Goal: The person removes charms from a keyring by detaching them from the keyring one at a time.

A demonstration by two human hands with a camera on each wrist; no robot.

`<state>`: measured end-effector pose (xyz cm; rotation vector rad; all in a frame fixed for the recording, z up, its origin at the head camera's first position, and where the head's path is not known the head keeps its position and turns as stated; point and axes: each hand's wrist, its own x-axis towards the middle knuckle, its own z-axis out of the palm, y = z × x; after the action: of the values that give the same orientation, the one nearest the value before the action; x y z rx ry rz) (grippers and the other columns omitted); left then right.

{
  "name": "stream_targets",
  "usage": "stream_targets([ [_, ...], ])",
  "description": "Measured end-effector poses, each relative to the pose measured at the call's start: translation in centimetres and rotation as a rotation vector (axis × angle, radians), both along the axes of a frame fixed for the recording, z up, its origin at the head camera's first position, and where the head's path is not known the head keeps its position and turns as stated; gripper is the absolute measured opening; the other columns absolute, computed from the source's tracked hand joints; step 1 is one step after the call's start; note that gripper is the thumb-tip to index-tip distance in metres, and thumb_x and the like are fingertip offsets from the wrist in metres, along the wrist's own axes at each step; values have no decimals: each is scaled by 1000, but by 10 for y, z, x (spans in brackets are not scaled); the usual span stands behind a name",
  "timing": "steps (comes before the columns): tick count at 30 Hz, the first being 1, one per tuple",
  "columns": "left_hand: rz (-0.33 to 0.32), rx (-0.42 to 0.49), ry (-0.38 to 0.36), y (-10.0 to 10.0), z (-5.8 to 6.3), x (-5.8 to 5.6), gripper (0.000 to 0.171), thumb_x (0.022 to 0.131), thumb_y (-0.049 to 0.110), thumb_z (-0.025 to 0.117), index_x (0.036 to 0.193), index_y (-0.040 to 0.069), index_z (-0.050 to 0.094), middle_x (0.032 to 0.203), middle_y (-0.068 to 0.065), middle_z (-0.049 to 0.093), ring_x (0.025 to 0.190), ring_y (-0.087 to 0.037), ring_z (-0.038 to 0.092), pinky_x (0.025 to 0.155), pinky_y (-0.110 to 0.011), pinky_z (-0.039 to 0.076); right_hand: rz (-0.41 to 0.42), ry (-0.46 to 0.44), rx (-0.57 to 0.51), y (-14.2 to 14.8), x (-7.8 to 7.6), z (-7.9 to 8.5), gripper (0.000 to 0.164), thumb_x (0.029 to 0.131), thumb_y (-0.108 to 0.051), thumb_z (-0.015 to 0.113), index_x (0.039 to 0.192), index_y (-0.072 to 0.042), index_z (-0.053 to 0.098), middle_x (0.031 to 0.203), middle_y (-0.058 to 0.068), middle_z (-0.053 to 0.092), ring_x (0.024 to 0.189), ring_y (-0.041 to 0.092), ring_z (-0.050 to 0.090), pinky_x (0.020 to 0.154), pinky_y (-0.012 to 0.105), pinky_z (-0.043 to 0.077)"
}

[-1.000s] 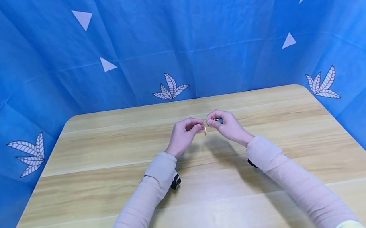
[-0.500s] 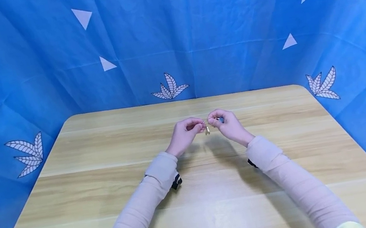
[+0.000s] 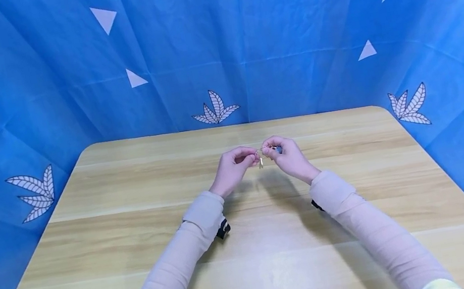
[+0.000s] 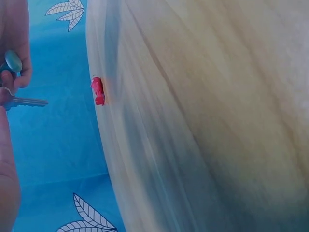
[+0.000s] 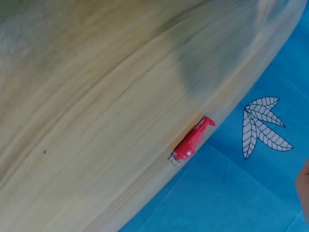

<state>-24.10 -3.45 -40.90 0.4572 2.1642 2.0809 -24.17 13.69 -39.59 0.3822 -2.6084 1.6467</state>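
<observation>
Close together over the far middle of the table, my left hand (image 3: 236, 167) and right hand (image 3: 288, 158) face each other in the head view. Between their fingertips a gold key ring (image 3: 264, 148) stretches, and a small metal key (image 3: 260, 162) hangs below it. The left thumb and fingers pinch at the key's head; in the left wrist view the key's toothed blade (image 4: 30, 102) points away from the fingertips. The right fingers pinch the ring, with a teal rounded charm (image 4: 13, 61) partly hidden in that hand.
A small red figure with a metal clasp (image 5: 190, 141) lies near the far table edge, hidden behind the hands in the head view. The wood-grain table (image 3: 91, 239) meets a blue printed cloth (image 3: 295, 26) at the back and sides.
The key has turned and shifted slightly where it hangs between the fingertips. Both hands stay in nearly the same place, still pinching.
</observation>
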Motion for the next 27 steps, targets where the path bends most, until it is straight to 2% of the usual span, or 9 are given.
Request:
stream_targets([
  [7,7,7,-21,-1,2,-2,21,87,-2,56,107,-6,60,103,-20,64,88,-15,64,81,-24,53,-7,20,-19,-3,0,0,11,90,-7,56,94,1,61,94,14,61,72,15,48,59,20,41],
  [11,-2,24,-24,-1,5,-3,21,87,-2,56,108,-6,60,104,-22,64,87,-14,64,81,-25,54,-16,28,-27,-3,0,1,12,91,-8,55,95,1,61,93,13,59,70,15,47,59,21,41],
  [16,16,21,-33,0,8,-2,20,87,-1,57,106,-7,60,103,-22,64,84,-13,64,81,-26,54,-11,15,-42,-4,0,3,13,92,-9,54,96,2,60,91,12,58,67,15,48,57,19,42],
  [20,48,-30,-5,-1,9,-1,19,88,2,58,105,-4,63,101,-18,66,82,-13,64,80,-26,54,-10,4,-48,-5,3,9,14,91,-7,53,96,4,60,91,14,58,65,14,48,56,19,43],
  [25,67,-177,78,-3,30,12,18,89,2,56,104,-5,64,99,-17,67,87,-20,64,80,-26,54,15,47,-20,-4,5,10,12,91,-6,54,94,4,60,87,13,57,63,13,47,55,19,42],
  [27,75,-239,109,-3,40,19,18,89,2,55,103,-6,64,99,-18,67,90,-24,63,80,-26,54,29,58,-14,-2,2,7,13,90,-9,55,95,2,61,87,12,58,64,13,47,56,20,41],
])
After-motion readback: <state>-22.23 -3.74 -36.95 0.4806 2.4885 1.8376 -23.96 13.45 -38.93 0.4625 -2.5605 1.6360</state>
